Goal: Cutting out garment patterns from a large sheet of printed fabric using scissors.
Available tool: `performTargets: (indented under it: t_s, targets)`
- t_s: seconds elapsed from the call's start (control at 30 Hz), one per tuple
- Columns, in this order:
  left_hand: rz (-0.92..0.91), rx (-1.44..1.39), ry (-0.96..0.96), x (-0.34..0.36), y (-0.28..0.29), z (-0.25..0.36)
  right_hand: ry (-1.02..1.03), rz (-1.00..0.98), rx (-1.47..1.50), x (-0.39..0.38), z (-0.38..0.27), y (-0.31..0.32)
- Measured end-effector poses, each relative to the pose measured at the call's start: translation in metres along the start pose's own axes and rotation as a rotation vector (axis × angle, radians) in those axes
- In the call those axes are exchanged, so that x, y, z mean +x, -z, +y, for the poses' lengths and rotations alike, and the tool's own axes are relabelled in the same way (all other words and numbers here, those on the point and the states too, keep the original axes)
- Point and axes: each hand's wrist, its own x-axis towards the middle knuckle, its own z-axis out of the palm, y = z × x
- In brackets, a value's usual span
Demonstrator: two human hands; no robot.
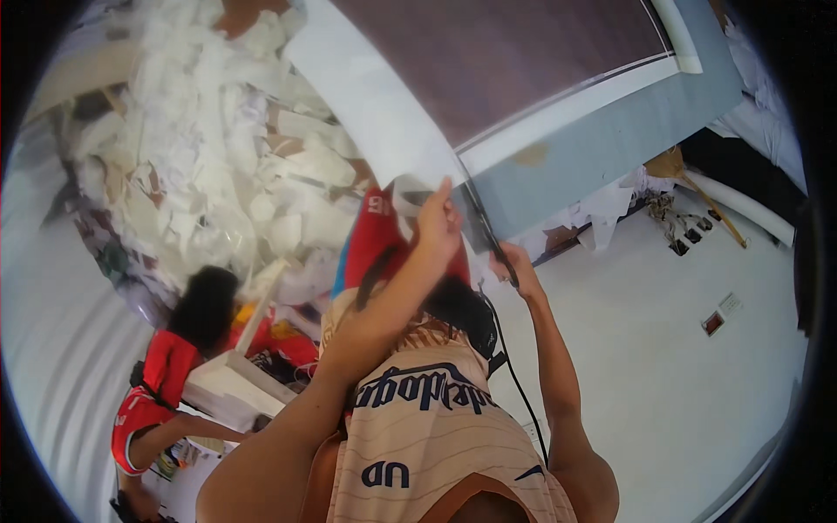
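A large white-bordered sheet [375, 105] with a dark brown panel lies over a grey-blue table [593, 148]. Its white margin hangs past the table's near left corner. My left hand [438, 228] is at that margin, fingers curled in and pinching its edge, as far as I can see. Just to the right, my right hand [518, 267] is closed around the lower end of a long, thin, dark tool [486, 228]. That tool slants up and left along the margin and the table's corner; its exact kind is not clear.
A big heap of white scraps [200, 148] fills the left side. At lower left a person in red [166, 375] bends beside a white box-like piece [235, 383]. A broom [697, 192] leans at the right, near a wall socket [713, 323]. A black cord [521, 392] hangs beside me.
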Motion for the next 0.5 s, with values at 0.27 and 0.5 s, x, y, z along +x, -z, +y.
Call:
performTargets:
  t_s: [0.27,0.5]
  targets:
    - [0.110,0.029,-0.023,-0.006,0.015,-0.004,-0.048,0.071,-0.056,0.001,-0.007,-0.010]
    - [0.106,0.009,-0.028,0.001,0.019,-0.006,0.059,0.133,-0.177,0.013,0.007,-0.003]
